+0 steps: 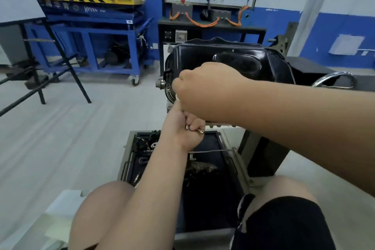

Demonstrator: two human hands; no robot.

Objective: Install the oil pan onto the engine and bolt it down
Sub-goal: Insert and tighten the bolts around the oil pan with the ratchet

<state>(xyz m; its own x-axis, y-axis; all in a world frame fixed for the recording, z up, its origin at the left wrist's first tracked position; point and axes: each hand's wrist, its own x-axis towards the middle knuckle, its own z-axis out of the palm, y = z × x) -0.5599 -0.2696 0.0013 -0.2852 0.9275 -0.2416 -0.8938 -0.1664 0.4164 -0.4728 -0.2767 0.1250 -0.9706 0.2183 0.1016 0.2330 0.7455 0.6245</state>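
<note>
risk 1: spare bolts (199, 131) slip from the left grip (182, 126) and drop into the parts tray (129, 148) straight below it, lost among the clutter.
risk 2: cross-threading. The right grip (203, 87) covers the hole with its own knuckles, so any start is by feel.
risk 3: pan shifts if that grip leans on it; can't tell how many bolts are in.
right grip: fingers curled together at the pan's flange edge. What they pinch is hidden; something silvery shows just under the fingertips.
left grip: clamped round several bolts, forefinger pointing up to touch the right grip's underside.
oil pan (223, 57): sump-up on the engine (169, 89), directly behind the right grip.
</note>
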